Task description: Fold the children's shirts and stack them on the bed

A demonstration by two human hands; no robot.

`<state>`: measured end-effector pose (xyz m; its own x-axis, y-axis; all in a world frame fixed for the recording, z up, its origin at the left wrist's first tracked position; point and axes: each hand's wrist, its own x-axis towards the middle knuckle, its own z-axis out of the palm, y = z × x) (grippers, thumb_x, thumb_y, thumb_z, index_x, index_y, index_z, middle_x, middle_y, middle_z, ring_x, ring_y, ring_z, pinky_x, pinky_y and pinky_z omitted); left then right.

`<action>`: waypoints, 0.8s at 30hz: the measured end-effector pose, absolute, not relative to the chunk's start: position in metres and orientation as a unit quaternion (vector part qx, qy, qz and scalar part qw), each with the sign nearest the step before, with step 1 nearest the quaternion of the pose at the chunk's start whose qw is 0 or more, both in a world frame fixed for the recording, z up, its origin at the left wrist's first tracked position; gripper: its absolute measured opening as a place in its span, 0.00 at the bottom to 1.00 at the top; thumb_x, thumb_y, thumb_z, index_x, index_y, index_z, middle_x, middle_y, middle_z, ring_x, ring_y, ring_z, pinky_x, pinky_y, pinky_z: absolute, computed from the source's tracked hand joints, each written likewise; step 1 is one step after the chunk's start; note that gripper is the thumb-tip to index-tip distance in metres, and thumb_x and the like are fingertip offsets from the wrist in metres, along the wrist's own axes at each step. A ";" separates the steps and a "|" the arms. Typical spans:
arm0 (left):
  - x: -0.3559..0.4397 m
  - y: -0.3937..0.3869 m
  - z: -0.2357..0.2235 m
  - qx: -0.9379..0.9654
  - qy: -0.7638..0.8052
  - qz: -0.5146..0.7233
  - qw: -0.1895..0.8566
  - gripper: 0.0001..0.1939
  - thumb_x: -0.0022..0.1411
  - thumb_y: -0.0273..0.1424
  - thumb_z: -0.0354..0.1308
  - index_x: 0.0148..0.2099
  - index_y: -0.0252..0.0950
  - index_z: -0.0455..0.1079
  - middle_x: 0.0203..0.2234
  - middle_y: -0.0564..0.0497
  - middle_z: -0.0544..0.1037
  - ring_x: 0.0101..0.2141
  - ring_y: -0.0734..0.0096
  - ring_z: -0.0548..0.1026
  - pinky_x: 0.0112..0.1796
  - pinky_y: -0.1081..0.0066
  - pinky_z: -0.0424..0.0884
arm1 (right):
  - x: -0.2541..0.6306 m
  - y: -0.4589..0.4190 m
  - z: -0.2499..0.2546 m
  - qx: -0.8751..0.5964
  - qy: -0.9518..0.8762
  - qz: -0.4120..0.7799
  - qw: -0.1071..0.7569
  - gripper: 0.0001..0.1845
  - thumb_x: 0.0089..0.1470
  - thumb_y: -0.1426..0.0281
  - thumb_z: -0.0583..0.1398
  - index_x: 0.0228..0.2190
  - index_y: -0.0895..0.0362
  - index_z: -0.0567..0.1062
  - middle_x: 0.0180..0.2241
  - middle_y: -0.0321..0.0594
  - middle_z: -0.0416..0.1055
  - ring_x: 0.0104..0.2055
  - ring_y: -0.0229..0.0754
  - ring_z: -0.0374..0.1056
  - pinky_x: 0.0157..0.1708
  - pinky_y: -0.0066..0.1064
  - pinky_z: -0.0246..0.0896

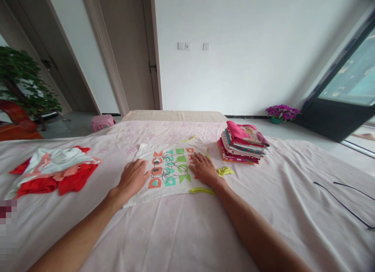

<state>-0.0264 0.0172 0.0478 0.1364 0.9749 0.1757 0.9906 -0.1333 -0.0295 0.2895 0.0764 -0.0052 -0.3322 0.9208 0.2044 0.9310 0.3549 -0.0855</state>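
Observation:
A white sleeveless child's shirt (172, 190) with a colourful letter and cartoon print lies spread flat, its neck end with yellow-green trim toward the right. My left hand (135, 174) rests flat on the hem side at the left, fingers stretched out. Across the print, my right hand (203, 168) lies flat near the neck end, fingers extended and covering some letters. A yellow-green bow (225, 171) shows just past the right hand. Neither hand grasps the cloth.
A stack of folded clothes (244, 145) stands to the right. Rumpled red and white clothes (58, 170) lie at the left on the pale pink bedsheet (181, 233). A dark cord (342, 201) lies at the far right. Beyond are a pink stool (103, 123) and purple flowers (283, 112).

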 end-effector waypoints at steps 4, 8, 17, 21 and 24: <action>0.036 0.067 0.039 -0.799 -0.593 -0.096 0.014 0.23 0.69 0.38 0.46 0.62 0.34 0.64 0.62 0.40 0.67 0.63 0.59 0.62 0.61 0.63 0.55 | 0.290 0.077 -0.008 -0.566 -0.816 -0.031 0.112 0.33 0.66 0.54 0.48 0.66 0.57 0.58 0.69 0.44 0.51 0.70 0.50 0.45 0.68 0.45 0.39; 0.073 0.115 0.019 -0.792 -0.602 -0.100 -0.016 0.33 0.71 0.45 0.41 0.69 0.29 0.52 0.68 0.36 0.57 0.68 0.57 0.53 0.63 0.61 0.51 | 0.291 0.076 -0.009 -0.561 -0.819 -0.038 0.113 0.33 0.67 0.55 0.48 0.66 0.57 0.59 0.68 0.45 0.52 0.70 0.50 0.45 0.68 0.44 0.39; -0.029 0.154 -0.011 -0.666 -0.740 -0.101 0.004 0.32 0.69 0.48 0.40 0.70 0.42 0.54 0.69 0.40 0.54 0.67 0.48 0.51 0.63 0.46 0.48 | 0.292 0.077 -0.008 -0.556 -0.823 -0.036 0.113 0.33 0.67 0.55 0.47 0.66 0.59 0.58 0.69 0.45 0.52 0.70 0.51 0.46 0.68 0.45 0.39; -0.065 0.152 -0.003 -0.597 -0.796 -0.101 0.018 0.32 0.69 0.47 0.40 0.69 0.37 0.57 0.67 0.36 0.58 0.66 0.41 0.55 0.61 0.42 0.50 | 0.291 0.077 -0.010 -0.558 -0.821 -0.041 0.115 0.32 0.67 0.56 0.47 0.66 0.58 0.59 0.68 0.45 0.52 0.70 0.51 0.46 0.68 0.46 0.40; -0.051 0.155 0.005 -0.581 -0.806 -0.105 0.042 0.31 0.69 0.41 0.44 0.67 0.31 0.59 0.67 0.32 0.57 0.67 0.36 0.50 0.62 0.40 0.46 | 0.291 0.076 -0.010 -0.557 -0.821 -0.046 0.116 0.33 0.67 0.56 0.48 0.66 0.58 0.59 0.68 0.45 0.52 0.70 0.52 0.46 0.68 0.47 0.40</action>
